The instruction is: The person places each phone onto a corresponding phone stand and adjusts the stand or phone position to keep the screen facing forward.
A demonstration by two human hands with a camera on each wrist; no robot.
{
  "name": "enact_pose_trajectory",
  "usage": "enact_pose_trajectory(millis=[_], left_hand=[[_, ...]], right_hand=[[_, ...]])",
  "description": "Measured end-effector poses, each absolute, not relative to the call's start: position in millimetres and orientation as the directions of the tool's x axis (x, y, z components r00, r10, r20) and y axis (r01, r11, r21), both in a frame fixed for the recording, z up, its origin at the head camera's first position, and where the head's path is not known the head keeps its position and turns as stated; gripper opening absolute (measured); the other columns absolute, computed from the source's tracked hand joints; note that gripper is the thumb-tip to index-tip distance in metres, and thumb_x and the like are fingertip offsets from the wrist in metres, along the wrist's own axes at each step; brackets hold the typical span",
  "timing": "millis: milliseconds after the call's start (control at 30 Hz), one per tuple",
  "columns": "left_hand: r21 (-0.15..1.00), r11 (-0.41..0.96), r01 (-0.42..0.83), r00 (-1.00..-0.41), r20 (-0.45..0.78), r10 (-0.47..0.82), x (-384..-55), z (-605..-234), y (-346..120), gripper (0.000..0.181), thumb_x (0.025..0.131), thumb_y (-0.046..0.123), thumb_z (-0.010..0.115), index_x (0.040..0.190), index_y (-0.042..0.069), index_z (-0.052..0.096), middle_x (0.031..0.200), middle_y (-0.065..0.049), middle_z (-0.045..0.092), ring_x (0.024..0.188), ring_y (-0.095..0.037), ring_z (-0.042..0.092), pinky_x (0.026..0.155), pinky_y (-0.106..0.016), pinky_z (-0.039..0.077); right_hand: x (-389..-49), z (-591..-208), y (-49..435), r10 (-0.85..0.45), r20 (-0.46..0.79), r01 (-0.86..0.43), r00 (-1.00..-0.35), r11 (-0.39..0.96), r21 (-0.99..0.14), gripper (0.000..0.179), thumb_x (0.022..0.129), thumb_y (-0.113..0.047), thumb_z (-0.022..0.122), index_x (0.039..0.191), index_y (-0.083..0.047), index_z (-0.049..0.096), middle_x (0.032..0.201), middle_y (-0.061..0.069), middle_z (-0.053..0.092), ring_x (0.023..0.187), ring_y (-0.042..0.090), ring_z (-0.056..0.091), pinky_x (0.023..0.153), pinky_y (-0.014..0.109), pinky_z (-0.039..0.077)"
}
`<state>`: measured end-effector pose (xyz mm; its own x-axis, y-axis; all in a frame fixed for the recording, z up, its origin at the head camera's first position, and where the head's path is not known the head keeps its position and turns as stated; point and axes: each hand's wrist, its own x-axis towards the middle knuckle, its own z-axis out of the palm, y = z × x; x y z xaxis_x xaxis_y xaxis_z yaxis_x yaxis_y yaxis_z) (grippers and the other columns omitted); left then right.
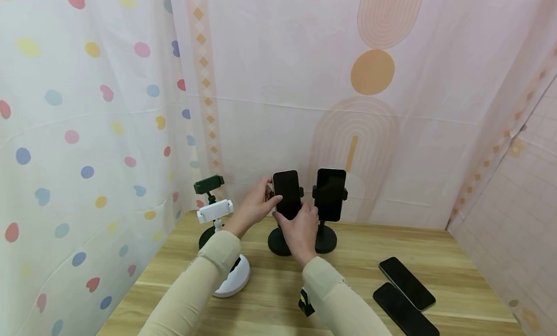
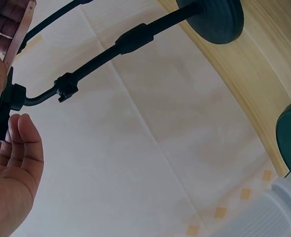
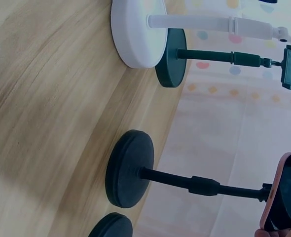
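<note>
Phone [image 1: 287,193] atop a black stand [image 1: 277,243] — left hand [image 1: 256,205] pinching the phone's left edge, right hand [image 1: 300,229] its lower edge. Right of the stand, an upright phone [image 1: 330,196]; left, a green holder [image 1: 209,184] and white holder [image 1: 215,211]; front-right, two flat phones [image 1: 407,284].

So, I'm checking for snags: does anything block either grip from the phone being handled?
Nothing visible: the left grip and right grip are both on the handled phone. The second phone, mounted to the right, is not between them.
</note>
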<state>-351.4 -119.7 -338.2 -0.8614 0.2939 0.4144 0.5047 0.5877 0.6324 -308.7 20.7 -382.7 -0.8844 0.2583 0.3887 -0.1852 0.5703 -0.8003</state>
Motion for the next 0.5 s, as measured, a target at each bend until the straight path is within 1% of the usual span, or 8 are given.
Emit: enact_pose_trajectory(millis=[133, 233, 367, 500], left_hand=[[0.636, 0.587, 0.501, -0.862, 0.428, 0.272, -350.2, -341.2, -118.7, 0.035, 0.099, 0.019, 0.064, 0.126, 0.003, 0.048, 0.088, -0.008, 0.058, 0.073, -0.02, 0.051, 0.066, -0.034, 0.044], [0.633, 0.588, 0.503, -0.859, 0.44, 0.261, -350.0, -343.6, -118.0, 0.029, 0.099, 0.018, 0.062, 0.122, 0.002, 0.052, 0.092, -0.009, 0.06, 0.076, -0.022, 0.053, 0.069, -0.036, 0.046], [0.629, 0.589, 0.508, -0.856, 0.445, 0.264, -349.5, -345.5, -116.3, 0.028, 0.101, 0.016, 0.058, 0.125, 0.001, 0.054, 0.105, -0.014, 0.063, 0.093, -0.026, 0.06, 0.081, -0.043, 0.05], [0.631, 0.587, 0.507, -0.858, 0.435, 0.273, -349.7, -345.3, -114.4, 0.032, 0.103, 0.015, 0.055, 0.131, 0.0, 0.052, 0.118, -0.018, 0.061, 0.108, -0.031, 0.06, 0.091, -0.048, 0.048]], right_hand=[[-308.7, -382.2, 19.3, 0.246, 0.394, -0.191, -0.886, 0.58, -0.792, 0.08, 0.081, -0.046, 0.081, 0.137, 0.003, 0.052, 0.128, 0.024, 0.049, 0.115, 0.039, 0.051, 0.098, 0.055, 0.042], [-307.5, -381.5, 18.5, 0.229, 0.401, -0.209, -0.887, 0.574, -0.792, 0.075, 0.084, -0.042, 0.079, 0.137, 0.003, 0.051, 0.127, 0.024, 0.049, 0.112, 0.038, 0.051, 0.095, 0.053, 0.044], [-306.5, -380.1, 18.7, 0.21, 0.393, -0.219, -0.896, 0.561, -0.798, 0.071, 0.091, -0.039, 0.072, 0.14, 0.005, 0.048, 0.126, 0.025, 0.049, 0.109, 0.038, 0.053, 0.093, 0.052, 0.045], [-307.0, -376.8, 19.7, 0.187, 0.389, -0.222, -0.902, 0.574, -0.789, 0.068, 0.097, -0.037, 0.064, 0.144, 0.008, 0.042, 0.13, 0.028, 0.048, 0.114, 0.041, 0.053, 0.096, 0.053, 0.044]])
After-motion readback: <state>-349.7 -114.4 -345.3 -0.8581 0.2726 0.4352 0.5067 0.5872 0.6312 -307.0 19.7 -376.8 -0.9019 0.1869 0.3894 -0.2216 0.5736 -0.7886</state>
